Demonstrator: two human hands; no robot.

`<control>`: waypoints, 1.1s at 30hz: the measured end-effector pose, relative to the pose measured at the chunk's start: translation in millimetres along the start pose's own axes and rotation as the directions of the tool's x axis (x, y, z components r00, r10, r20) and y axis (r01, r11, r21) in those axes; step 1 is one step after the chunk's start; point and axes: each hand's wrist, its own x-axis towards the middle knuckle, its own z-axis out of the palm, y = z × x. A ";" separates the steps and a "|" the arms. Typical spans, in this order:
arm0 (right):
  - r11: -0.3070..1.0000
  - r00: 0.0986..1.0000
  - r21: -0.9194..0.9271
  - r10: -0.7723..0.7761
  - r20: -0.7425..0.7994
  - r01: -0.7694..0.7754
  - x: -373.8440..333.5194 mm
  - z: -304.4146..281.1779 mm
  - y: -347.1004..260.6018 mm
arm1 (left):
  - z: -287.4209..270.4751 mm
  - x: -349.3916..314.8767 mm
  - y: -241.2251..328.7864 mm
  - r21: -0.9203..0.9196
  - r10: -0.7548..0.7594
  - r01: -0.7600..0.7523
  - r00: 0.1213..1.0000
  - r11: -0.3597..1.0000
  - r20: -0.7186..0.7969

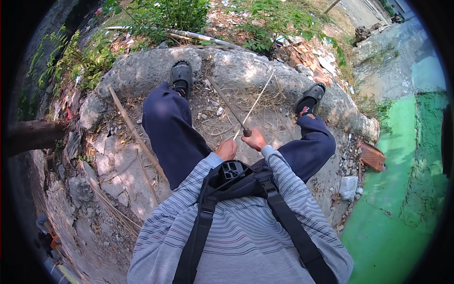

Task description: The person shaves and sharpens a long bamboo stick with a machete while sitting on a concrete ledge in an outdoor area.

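I sit on a cracked concrete slab (118,165) with my legs in dark blue trousers spread apart. My right hand (257,140) grips the handle of a long thin knife (227,105), whose blade points up and to the left over the ground between my feet. My left hand (226,149) is closed just beside it, at the lower end of a thin pale stick (257,98) that slants up to the right and crosses the blade. A heap of dry thin strands (265,102) lies under both.
Black sandals (181,75) are on my feet at the slab's rough edge. Long dry sticks (132,128) lie at my left. Green water (397,199) fills the right side, with a brick (372,156) and litter on its bank. Weeds (165,16) grow ahead.
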 end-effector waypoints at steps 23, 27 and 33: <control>0.968 1.000 -0.250 0.011 0.014 -0.007 -21.7 11.9 -21.3 | 6.1 8.0 -7.6 -0.094 -0.195 0.186 0.976 0.978 -0.094; 0.984 0.998 -0.174 -0.031 0.058 0.041 -35.7 11.8 -36.4 | 4.4 6.1 -7.2 -0.146 -0.225 0.209 0.969 0.967 -0.099; 0.983 0.999 -0.179 -0.045 0.017 0.047 -27.2 17.8 -16.6 | -0.4 8.3 2.6 -0.107 -0.148 0.144 0.989 0.984 -0.023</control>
